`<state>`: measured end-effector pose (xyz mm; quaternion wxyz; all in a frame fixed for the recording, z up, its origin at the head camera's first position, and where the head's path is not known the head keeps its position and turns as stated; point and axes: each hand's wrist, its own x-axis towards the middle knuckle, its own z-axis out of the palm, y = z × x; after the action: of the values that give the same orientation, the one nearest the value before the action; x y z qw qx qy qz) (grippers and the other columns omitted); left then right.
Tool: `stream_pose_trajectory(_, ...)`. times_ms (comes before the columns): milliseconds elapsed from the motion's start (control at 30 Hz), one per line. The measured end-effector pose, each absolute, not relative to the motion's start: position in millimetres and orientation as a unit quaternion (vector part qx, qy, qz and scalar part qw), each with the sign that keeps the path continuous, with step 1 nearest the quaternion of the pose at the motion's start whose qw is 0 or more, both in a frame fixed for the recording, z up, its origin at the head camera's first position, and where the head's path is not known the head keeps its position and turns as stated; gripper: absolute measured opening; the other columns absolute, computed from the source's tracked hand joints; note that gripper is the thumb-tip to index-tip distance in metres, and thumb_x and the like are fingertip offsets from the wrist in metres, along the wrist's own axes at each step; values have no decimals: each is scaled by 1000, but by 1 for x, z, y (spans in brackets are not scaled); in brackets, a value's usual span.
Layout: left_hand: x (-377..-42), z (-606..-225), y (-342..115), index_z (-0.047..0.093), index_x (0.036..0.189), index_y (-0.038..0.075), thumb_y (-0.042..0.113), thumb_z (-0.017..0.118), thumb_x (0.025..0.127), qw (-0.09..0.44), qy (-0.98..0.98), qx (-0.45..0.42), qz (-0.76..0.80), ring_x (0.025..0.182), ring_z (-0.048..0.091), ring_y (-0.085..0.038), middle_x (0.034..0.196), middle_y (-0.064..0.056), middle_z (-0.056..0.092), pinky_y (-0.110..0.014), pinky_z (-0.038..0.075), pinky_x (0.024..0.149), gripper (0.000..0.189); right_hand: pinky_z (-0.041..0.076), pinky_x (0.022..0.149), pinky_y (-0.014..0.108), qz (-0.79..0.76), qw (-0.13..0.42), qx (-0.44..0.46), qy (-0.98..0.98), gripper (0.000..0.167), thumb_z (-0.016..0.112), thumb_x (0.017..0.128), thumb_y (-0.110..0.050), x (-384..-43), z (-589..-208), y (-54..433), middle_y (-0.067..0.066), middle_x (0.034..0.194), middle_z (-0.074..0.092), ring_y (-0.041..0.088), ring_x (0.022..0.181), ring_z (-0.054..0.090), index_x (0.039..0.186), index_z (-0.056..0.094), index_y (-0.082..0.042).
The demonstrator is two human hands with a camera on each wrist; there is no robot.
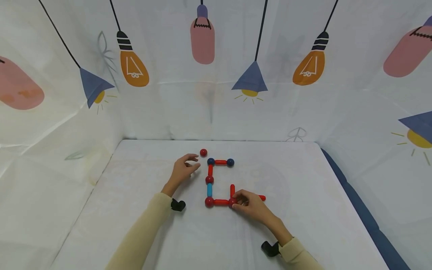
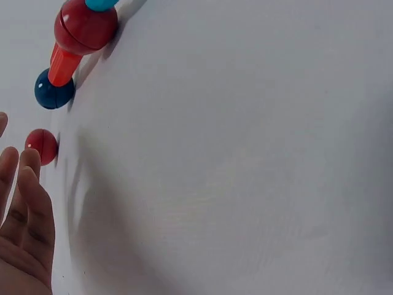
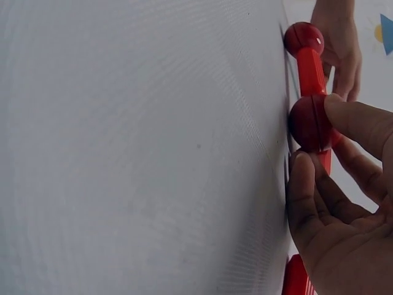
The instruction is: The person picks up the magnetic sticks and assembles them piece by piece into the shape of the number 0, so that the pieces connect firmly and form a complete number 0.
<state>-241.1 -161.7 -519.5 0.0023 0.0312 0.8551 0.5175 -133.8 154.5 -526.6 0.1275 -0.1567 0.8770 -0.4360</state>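
My right hand (image 1: 251, 204) pinches a red ball (image 3: 312, 123) at the front right corner of a figure of balls and rods. A red rod (image 1: 221, 202) runs left from it to another red ball (image 1: 209, 202), and an upright-looking red rod (image 1: 232, 190) points away toward the back. The left side has a light blue rod (image 1: 209, 190), a red ball (image 1: 209, 179), a red rod (image 1: 210, 170) and a dark blue ball (image 1: 210, 161). My left hand (image 1: 183, 168) holds nothing, fingers loosely bent beside a loose red ball (image 1: 203, 152).
At the back, a red rod (image 1: 221, 162) joins the dark blue corner to a second dark blue ball (image 1: 230, 162). A separate red rod (image 1: 262, 197) lies partly hidden behind my right hand. The white table (image 1: 287, 165) meets a printed cloth backdrop (image 1: 162, 108).
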Motion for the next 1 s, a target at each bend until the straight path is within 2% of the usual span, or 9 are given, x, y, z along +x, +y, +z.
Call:
stream_pose_trajectory(333, -252, -524, -172, 62, 136, 16, 26, 72, 97, 8, 873, 19, 488, 90, 67, -25, 133, -11, 66, -30, 60, 67, 41, 53, 78, 19, -436, 135, -171, 873, 31, 80, 91, -27, -136, -526, 153, -4, 99, 68, 12, 89, 61, 117, 70, -14)
stream_pose_trajectory(600, -266, -516, -169, 62, 137, 10, 21, 72, 97, -34, 877, 39, 477, 84, 68, -25, 131, -14, 67, -28, 58, 67, 43, 54, 80, 19, -431, 136, -166, 876, 30, 80, 91, -27, -135, -525, 156, -6, 101, 69, 10, 89, 62, 117, 70, -16)
stream_pose_trajectory(833, -281, -517, -156, 60, 139, 12, 21, 71, 98, -47, 890, 22, 453, 92, 68, -28, 134, -14, 66, -37, 61, 83, 44, 54, 79, 19, -437, 141, -165, 873, 29, 79, 92, -28, -137, -525, 157, -7, 101, 68, 12, 90, 62, 118, 70, -18)
stream_pose_trajectory(1000, -282, -518, -147, 59, 141, 14, 23, 69, 99, -26, 902, 7, 430, 111, 66, -32, 137, -15, 65, -45, 58, 95, 44, 54, 79, 19, -440, 140, -168, 871, 30, 78, 92, -30, -136, -526, 157, -7, 101, 69, 11, 89, 62, 119, 70, -18)
